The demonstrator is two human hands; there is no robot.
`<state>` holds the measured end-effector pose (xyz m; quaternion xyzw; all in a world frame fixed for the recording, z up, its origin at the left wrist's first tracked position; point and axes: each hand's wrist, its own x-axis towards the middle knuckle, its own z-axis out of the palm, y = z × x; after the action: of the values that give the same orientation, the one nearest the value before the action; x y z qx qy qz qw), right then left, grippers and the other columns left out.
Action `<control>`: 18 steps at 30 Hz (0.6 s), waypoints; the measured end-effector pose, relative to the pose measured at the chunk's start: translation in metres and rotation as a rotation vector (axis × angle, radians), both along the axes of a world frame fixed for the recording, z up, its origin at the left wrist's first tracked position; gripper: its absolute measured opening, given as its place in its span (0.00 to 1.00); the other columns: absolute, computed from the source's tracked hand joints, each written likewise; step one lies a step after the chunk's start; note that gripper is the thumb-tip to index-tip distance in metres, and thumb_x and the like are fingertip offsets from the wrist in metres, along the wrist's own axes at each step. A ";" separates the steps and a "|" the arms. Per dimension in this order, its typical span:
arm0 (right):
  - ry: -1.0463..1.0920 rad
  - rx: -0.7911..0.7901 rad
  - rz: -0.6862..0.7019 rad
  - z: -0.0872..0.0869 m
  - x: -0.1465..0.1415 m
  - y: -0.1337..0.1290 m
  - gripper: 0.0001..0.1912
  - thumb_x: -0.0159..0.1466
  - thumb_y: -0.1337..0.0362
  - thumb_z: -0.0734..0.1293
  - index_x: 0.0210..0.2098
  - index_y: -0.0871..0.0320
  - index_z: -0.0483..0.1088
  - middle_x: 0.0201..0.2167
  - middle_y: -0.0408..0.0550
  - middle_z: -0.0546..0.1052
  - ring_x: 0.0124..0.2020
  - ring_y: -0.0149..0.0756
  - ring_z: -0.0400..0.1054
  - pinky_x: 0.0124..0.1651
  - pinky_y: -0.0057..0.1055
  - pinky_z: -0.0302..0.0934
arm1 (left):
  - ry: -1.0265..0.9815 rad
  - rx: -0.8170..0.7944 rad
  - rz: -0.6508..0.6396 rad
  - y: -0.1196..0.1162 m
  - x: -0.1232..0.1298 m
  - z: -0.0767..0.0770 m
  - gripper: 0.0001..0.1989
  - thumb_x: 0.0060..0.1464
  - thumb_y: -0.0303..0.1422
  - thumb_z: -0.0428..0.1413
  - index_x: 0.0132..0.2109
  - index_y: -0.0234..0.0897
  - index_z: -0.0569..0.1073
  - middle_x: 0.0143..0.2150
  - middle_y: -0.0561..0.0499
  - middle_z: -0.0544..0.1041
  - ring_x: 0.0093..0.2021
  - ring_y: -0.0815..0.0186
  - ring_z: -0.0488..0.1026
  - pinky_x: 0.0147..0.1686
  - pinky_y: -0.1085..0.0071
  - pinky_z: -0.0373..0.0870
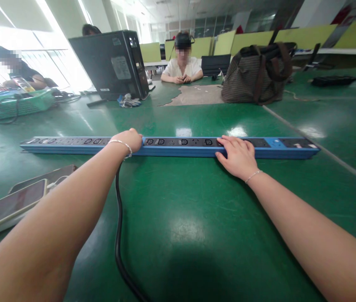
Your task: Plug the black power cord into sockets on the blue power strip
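A long blue power strip [178, 152] with a row of black sockets lies crosswise on the green table. My left hand [127, 140] is closed over the strip left of its middle; its fingertips are hidden. Below that wrist a black cable [119, 218] comes out and runs toward me across the table; where it joins is covered by my hand and forearm. Right of the middle, my right hand [238, 155] grips the strip, with fingers over the socket face and the thumb at the near side.
Two phones [14, 205] lie at the left, partly behind my forearm. Farther back are a green basket [23, 105], a black computer case [111, 67], gloves [129, 101] and a striped bag [255, 75]. A person [182, 69] sits opposite, hands together; others sit at the left.
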<state>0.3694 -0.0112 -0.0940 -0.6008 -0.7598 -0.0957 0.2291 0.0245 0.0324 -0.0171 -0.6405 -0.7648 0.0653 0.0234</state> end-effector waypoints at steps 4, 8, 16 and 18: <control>0.010 0.003 0.007 0.000 0.000 0.000 0.24 0.65 0.55 0.57 0.59 0.52 0.65 0.61 0.50 0.67 0.61 0.48 0.57 0.62 0.51 0.45 | -0.020 0.060 0.047 -0.012 0.002 -0.006 0.25 0.63 0.41 0.36 0.53 0.27 0.66 0.49 0.28 0.76 0.51 0.50 0.74 0.47 0.59 0.69; 0.009 -0.003 0.004 0.000 0.000 0.000 0.25 0.65 0.55 0.57 0.59 0.52 0.65 0.61 0.50 0.67 0.61 0.47 0.57 0.62 0.50 0.45 | -0.058 0.104 0.070 -0.020 0.004 -0.008 0.25 0.62 0.42 0.35 0.52 0.28 0.66 0.48 0.27 0.76 0.50 0.48 0.75 0.47 0.57 0.69; -0.023 -0.009 -0.002 0.000 0.001 0.000 0.25 0.65 0.55 0.57 0.60 0.51 0.64 0.61 0.50 0.67 0.61 0.48 0.57 0.61 0.51 0.46 | -0.034 0.016 0.028 -0.006 -0.004 -0.005 0.27 0.61 0.42 0.37 0.54 0.26 0.67 0.50 0.27 0.76 0.51 0.49 0.74 0.47 0.59 0.69; -0.023 -0.008 -0.002 0.000 0.001 0.001 0.25 0.65 0.55 0.57 0.60 0.52 0.64 0.62 0.49 0.67 0.62 0.47 0.57 0.61 0.50 0.46 | -0.020 0.001 -0.002 -0.002 -0.008 -0.004 0.27 0.61 0.42 0.37 0.54 0.26 0.67 0.50 0.28 0.76 0.51 0.49 0.74 0.47 0.59 0.69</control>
<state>0.3704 -0.0105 -0.0940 -0.6013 -0.7622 -0.1000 0.2180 0.0166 0.0301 -0.0215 -0.6419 -0.7644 0.0585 0.0160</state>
